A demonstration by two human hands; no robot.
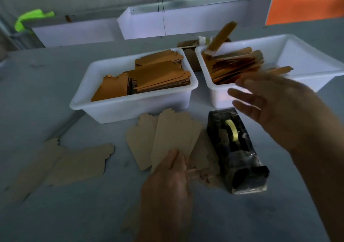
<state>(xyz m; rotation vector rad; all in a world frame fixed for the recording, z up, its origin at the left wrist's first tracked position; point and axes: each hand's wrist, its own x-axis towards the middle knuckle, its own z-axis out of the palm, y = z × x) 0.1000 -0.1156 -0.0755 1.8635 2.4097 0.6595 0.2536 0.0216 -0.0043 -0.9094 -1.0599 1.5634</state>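
- Gripping a fan of flat cardboard box blanks (173, 135) by their near end, the person's left hand (167, 186) sits just left of a black tape dispenser (236, 148), thumb on top.
- The held blanks spread low over the grey table (37, 93), their right edge just beside the dispenser.
- The right hand (275, 107) hovers above and just beyond the dispenser, fingers straight and spread, holding nothing; it is blurred.
- Beyond the dispenser to the left, a white tub (130, 107) holds stacked orange-brown blanks (158, 74).
- Beyond the dispenser to the right, a second white tub (307, 55) holds folded cardboard pieces (234, 65); one tilted piece (221, 37) shows above its far left corner.
- Well left of the dispenser, loose blanks (74, 163) lie flat on the table.
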